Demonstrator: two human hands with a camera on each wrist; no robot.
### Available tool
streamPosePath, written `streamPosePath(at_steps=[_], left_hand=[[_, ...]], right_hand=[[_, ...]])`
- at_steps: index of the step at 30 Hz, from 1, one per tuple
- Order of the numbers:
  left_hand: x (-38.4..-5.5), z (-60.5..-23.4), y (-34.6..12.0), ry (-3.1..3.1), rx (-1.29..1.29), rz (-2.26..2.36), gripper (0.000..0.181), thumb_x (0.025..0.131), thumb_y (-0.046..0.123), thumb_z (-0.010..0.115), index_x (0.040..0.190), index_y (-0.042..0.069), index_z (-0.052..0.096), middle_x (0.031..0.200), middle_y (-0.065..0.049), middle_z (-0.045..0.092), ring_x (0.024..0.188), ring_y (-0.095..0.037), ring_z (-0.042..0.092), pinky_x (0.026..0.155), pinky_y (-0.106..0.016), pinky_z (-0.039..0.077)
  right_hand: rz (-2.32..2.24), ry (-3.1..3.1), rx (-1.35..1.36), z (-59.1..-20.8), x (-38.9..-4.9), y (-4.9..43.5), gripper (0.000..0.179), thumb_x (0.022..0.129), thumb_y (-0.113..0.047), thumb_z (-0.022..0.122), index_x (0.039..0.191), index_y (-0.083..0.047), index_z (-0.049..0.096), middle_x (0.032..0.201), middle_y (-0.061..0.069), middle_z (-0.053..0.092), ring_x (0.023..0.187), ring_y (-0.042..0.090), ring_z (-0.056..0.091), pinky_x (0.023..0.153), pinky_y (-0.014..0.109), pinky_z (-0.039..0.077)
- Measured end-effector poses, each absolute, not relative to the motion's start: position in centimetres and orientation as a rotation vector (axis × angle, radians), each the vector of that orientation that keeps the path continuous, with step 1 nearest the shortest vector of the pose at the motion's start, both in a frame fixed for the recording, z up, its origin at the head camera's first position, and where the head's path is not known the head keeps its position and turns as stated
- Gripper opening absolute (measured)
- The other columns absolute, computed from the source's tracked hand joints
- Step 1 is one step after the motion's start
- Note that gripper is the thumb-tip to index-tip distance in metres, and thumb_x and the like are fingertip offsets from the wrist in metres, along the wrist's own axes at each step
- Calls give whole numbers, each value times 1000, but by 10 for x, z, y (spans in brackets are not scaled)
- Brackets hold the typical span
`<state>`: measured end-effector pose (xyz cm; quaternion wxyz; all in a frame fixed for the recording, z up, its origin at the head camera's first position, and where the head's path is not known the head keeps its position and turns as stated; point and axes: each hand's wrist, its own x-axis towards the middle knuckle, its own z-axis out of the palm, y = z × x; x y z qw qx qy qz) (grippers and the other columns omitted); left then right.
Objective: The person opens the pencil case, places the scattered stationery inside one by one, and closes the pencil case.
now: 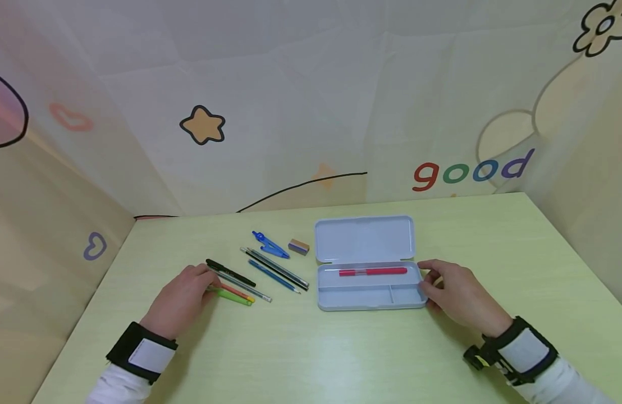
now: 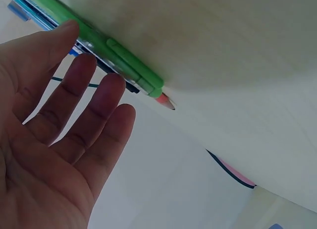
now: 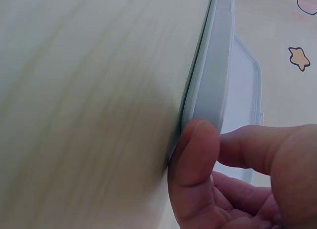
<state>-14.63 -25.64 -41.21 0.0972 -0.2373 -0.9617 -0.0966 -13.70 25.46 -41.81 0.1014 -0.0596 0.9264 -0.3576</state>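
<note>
My left hand (image 1: 182, 297) is at the left ends of a loose bunch of writing tools. A green pen (image 1: 234, 297), a red-orange pencil (image 1: 236, 290), a silvery pencil (image 1: 252, 290) and a black pen (image 1: 232, 273) lie there. In the left wrist view the thumb tip overlaps the green pen (image 2: 133, 63), and the other fingers are loosely bent. At the right end of an opened pale blue pencil case (image 1: 353, 299), my right hand (image 1: 454, 292) grips its side wall between thumb and fingers. A red pen (image 1: 387, 271) lies in the case's long rear compartment.
Between the left hand and the case lie several dark pencils (image 1: 280, 269) and a blue pencil (image 1: 273, 275). Behind them are a blue drawing compass (image 1: 270, 245) and a small eraser (image 1: 298, 247). The case's lid (image 1: 364, 238) leans back towards the printed curtain (image 1: 301, 112).
</note>
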Motion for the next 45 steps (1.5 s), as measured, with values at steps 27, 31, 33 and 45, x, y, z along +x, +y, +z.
streamPosePath(at_steps=[27, 31, 33, 45], left_hand=[[-141, -410, -257, -2873, -676, -234, 21, 84, 0, 88, 93, 14, 76, 91, 4, 63, 83, -20, 56, 73, -39, 54], [-139, -407, -254, -2825, -696, -253, 22, 83, -1, 88, 94, 14, 76, 92, 4, 65, 84, -20, 57, 71, -39, 53], [-138, -404, -251, -2810, -699, -263, 23, 83, -1, 88, 96, 14, 76, 93, 4, 66, 85, -20, 57, 72, -39, 54], [-134, -390, -229, -2726, -748, -304, 23, 83, -2, 89, 97, 10, 76, 98, 2, 69, 89, -21, 60, 76, -39, 56]], right_hand=[[-1051, 2737, -180, -419, -138, 255, 49, 103, -9, 69, 145, 10, 53, 98, 9, 64, 69, 18, 60, 55, 25, 49], [-1046, 2740, -173, -419, -138, 255, 49, 103, -10, 70, 145, 10, 53, 98, 9, 64, 69, 18, 59, 56, 25, 49], [-1045, 2737, -162, -419, -138, 255, 49, 103, -10, 70, 145, 10, 53, 98, 10, 64, 69, 18, 60, 56, 26, 50], [-1050, 2726, -138, -419, -139, 254, 49, 103, -9, 69, 145, 9, 53, 97, 9, 63, 69, 18, 60, 58, 26, 51]])
